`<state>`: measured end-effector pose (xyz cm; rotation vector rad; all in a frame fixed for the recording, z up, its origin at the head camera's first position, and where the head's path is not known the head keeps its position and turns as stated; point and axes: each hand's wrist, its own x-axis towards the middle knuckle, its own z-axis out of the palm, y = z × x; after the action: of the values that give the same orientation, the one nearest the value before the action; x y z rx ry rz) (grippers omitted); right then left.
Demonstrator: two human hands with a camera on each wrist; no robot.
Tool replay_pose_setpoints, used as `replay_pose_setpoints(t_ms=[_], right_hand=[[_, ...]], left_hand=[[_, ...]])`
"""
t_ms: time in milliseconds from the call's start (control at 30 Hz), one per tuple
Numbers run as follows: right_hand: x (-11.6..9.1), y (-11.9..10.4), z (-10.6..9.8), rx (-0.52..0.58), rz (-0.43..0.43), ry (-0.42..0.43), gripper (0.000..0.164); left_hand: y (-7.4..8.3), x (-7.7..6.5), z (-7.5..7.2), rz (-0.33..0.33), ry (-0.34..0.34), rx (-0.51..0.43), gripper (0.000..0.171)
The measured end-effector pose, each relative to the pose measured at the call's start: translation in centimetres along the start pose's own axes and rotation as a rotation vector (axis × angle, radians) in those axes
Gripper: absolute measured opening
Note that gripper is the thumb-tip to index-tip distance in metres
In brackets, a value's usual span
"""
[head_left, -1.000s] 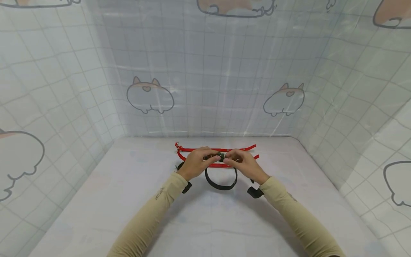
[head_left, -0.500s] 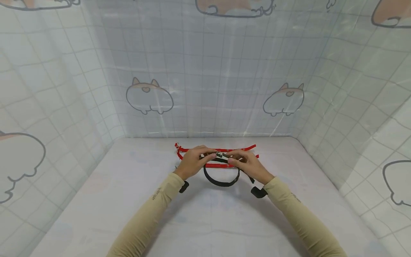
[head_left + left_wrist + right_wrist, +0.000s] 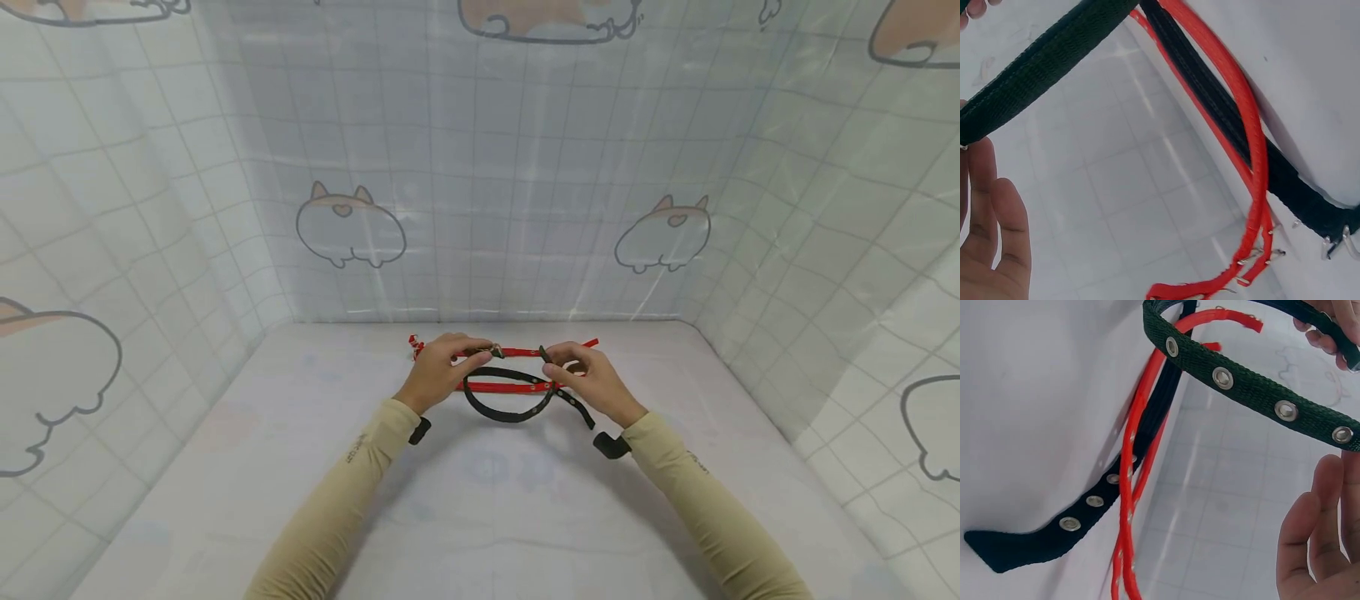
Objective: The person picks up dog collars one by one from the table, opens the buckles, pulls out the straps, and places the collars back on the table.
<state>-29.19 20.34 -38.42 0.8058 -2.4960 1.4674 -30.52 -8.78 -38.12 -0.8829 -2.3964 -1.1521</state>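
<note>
A dark green webbing collar (image 3: 504,416) with metal eyelets hangs in a loop between my hands. My left hand (image 3: 448,368) pinches its metal buckle end, and my right hand (image 3: 594,377) pinches the eyelet end, with the tip standing up past the fingers. The two ends are apart. In the left wrist view the plain part of the collar (image 3: 1047,69) runs up from the fingertips. The right wrist view has the eyelet row of the collar (image 3: 1254,394) above the right fingers.
Behind the loop, red straps (image 3: 510,387) with eyelets and metal fittings lie on the white table (image 3: 480,517). A second dark eyelet strap (image 3: 1035,547) lies alongside, its tip toward the right. Tile-patterned walls (image 3: 480,167) close in the back and sides.
My hands have moved apart, the left to the left and the right slightly right. The collar's buckle and eyelet ends, earlier close together, now have a gap between them.
</note>
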Motion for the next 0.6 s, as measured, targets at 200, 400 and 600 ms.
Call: replay_pose_setpoints(t_ms=[200, 400, 600], right_hand=[[0.0, 1.0, -0.1, -0.005, 0.007, 0.009, 0.029], [-0.2, 1.6, -0.4, -0.025, 0.022, 0.017, 0.029], [-0.4, 2.3, -1.3, -0.069, 0.043, 0.017, 0.035]], left_hand=[[-0.9, -0.2, -0.1, -0.026, 0.000, 0.030, 0.027], [-1.5, -0.7, -0.4, -0.029, -0.006, 0.069, 0.028], [-2.2, -0.9, -1.4, -0.031, -0.031, 0.103, 0.031]])
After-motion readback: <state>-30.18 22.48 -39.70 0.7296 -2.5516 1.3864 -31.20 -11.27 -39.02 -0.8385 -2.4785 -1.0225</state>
